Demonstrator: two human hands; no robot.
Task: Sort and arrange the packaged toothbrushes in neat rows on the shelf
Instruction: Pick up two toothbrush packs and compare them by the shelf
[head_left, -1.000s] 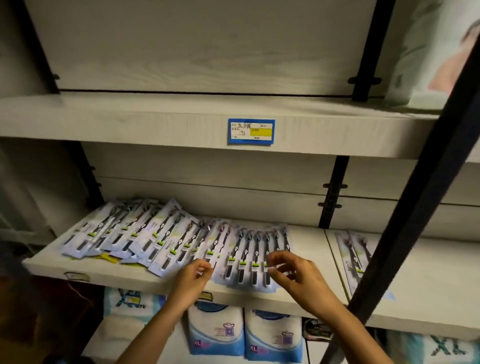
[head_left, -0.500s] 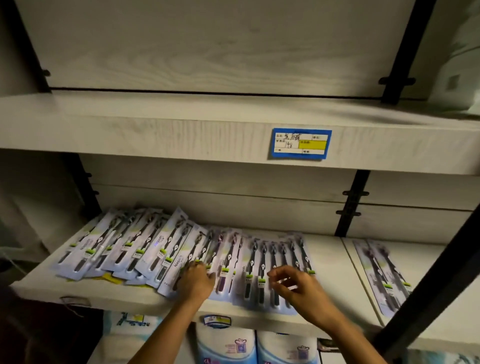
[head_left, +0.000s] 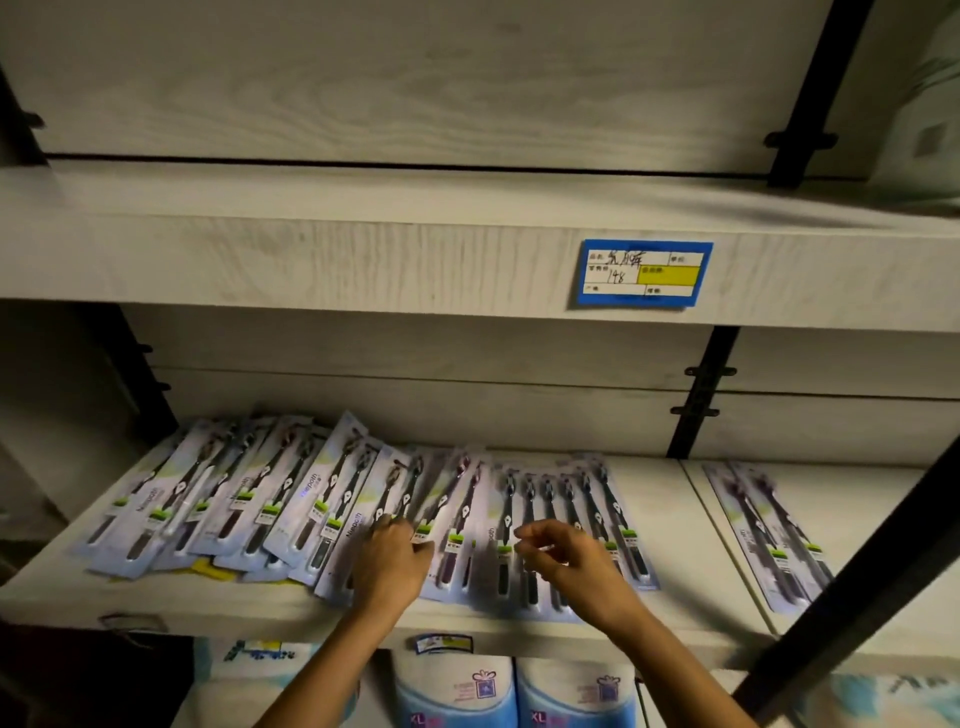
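Packaged toothbrushes (head_left: 322, 509) lie fanned and overlapping, left to centre, at the front edge of the shelf (head_left: 208, 608). Left hand (head_left: 393, 564) rests on a pack, fingers bent; grip cannot be told. Right hand (head_left: 569, 564) hovers, fingers loosely curled, holding nothing. Advise: slide 1 pack at a time, lower ends flush with that edge.

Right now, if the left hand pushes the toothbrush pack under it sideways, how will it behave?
The toothbrush pack looks flat, thin and glossy, so it probably slides easily on the shelf. It overlaps neighbouring packs, so a push from the left hand may drag them along. Lifted by one end, it likely flexes.
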